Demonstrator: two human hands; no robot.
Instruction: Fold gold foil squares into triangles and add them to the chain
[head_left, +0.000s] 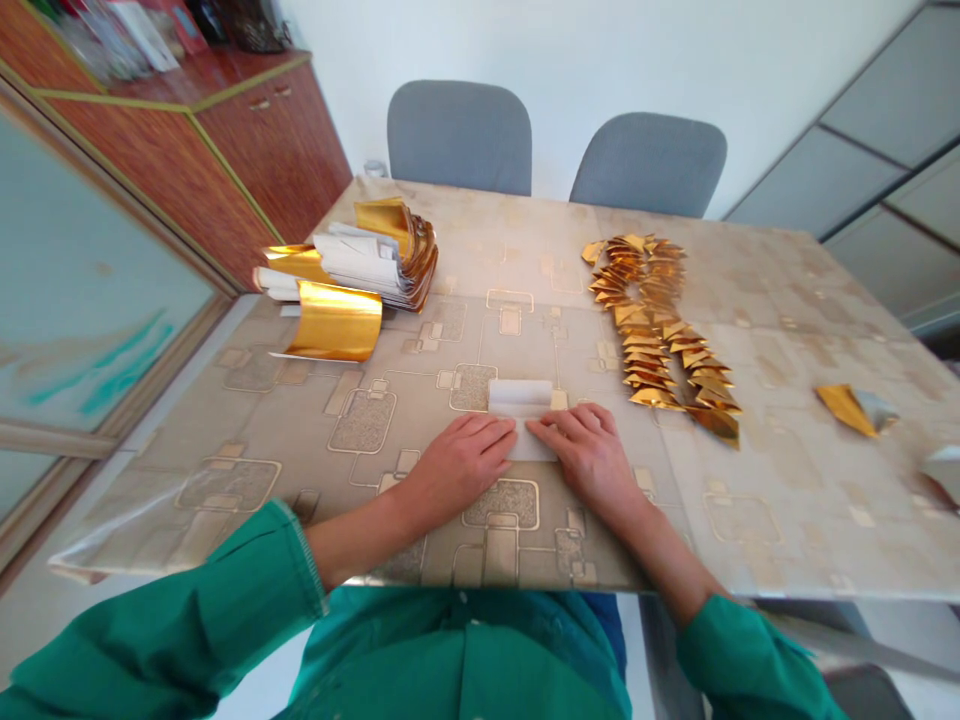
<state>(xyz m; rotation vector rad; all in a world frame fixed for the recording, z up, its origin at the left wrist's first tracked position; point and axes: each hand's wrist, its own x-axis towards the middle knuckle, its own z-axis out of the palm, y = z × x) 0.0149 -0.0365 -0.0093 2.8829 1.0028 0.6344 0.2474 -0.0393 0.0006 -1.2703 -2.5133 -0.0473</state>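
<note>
A small sheet of paper (pixel 520 402), white side up, lies on the table (pixel 300 440) in front of me. My left hand (pixel 459 464) and my right hand (pixel 588 452) both rest on its near part, fingers stretched flat and pressing it down, fingertips almost meeting in the middle. The far half of the sheet shows beyond my fingers, with a crease across it.
A stack of gold foil sheets (pixel 360 262) with a curled one (pixel 334 320) in front sits at the far left. Rows of folded gold pieces (pixel 657 318) lie at the right, one loose folded piece (pixel 855 408) farther right. Two grey chairs (pixel 459 136) stand behind the table; a wooden cabinet (pixel 225 150) is left.
</note>
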